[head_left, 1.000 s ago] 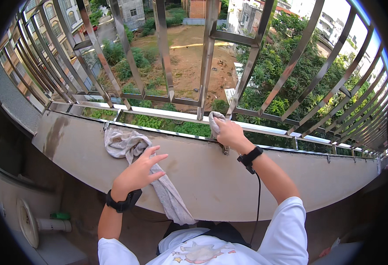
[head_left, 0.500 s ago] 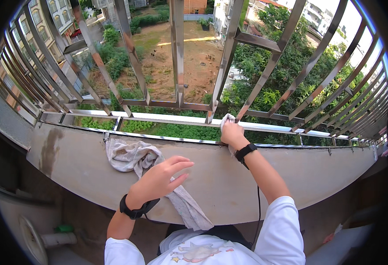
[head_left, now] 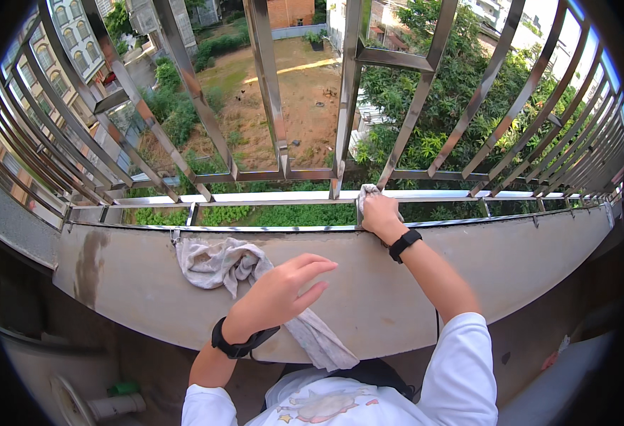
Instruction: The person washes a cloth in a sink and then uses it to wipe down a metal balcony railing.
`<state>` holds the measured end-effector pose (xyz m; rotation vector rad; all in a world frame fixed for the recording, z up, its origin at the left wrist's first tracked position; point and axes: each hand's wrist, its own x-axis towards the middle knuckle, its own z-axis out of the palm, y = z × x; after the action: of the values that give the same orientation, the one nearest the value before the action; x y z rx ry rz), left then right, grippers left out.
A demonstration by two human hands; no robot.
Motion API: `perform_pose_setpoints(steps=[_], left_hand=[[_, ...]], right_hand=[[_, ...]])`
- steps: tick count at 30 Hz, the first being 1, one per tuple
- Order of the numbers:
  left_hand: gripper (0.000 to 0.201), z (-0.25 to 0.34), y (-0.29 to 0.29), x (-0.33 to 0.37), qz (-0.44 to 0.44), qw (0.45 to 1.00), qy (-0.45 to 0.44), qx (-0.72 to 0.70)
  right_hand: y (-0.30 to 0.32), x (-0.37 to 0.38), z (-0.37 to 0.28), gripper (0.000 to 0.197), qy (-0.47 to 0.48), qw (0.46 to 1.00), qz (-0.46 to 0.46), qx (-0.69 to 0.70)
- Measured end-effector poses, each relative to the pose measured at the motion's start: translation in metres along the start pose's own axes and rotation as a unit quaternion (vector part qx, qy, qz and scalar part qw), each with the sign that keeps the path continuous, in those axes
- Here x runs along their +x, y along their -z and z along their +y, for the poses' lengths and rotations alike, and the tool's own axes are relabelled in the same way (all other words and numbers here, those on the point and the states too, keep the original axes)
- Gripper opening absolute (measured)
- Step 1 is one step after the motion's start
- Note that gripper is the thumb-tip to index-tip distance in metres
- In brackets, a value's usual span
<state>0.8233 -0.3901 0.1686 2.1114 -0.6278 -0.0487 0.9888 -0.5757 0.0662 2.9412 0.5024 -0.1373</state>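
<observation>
My right hand point(head_left: 381, 213) grips a light-coloured rag point(head_left: 368, 190), which is bunched against the shiny lower rail point(head_left: 291, 198) of a metal window grille. Most of this rag is hidden under my fingers. Held over the ledge, my left hand point(head_left: 273, 295) is empty, its thumb apart from the fingers. Beneath it lies a long greyish patterned cloth point(head_left: 216, 264), crumpled near the rail and stretching to the ledge's near edge. Part of that cloth is covered by my left hand.
The pale ledge point(head_left: 425, 284) curves across in front of me, with a dark damp stain point(head_left: 89, 266) at its left. Upright metal bars point(head_left: 264, 85) rise beyond it, with gaps opening onto a yard and trees far below. A green object point(head_left: 122, 388) lies low on the left.
The view has shifted slightly. My right hand, with the rag, has moved a little along the rail, its knuckles turned more upward. My left hand still hovers over the long cloth.
</observation>
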Motion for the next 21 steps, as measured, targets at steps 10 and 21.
perform_pose_setpoints(steps=[10, 21], left_hand=[[0.053, -0.025, -0.005, 0.113, 0.197, 0.973, 0.007, 0.122], [0.048, -0.072, -0.022, 0.202, 0.319, 0.947, -0.013, 0.023]], right_hand=[[0.006, 0.002, 0.001, 0.029, 0.059, 0.996, -0.016, 0.070], [-0.006, 0.010, -0.013, 0.014, 0.103, 0.991, 0.053, 0.065]])
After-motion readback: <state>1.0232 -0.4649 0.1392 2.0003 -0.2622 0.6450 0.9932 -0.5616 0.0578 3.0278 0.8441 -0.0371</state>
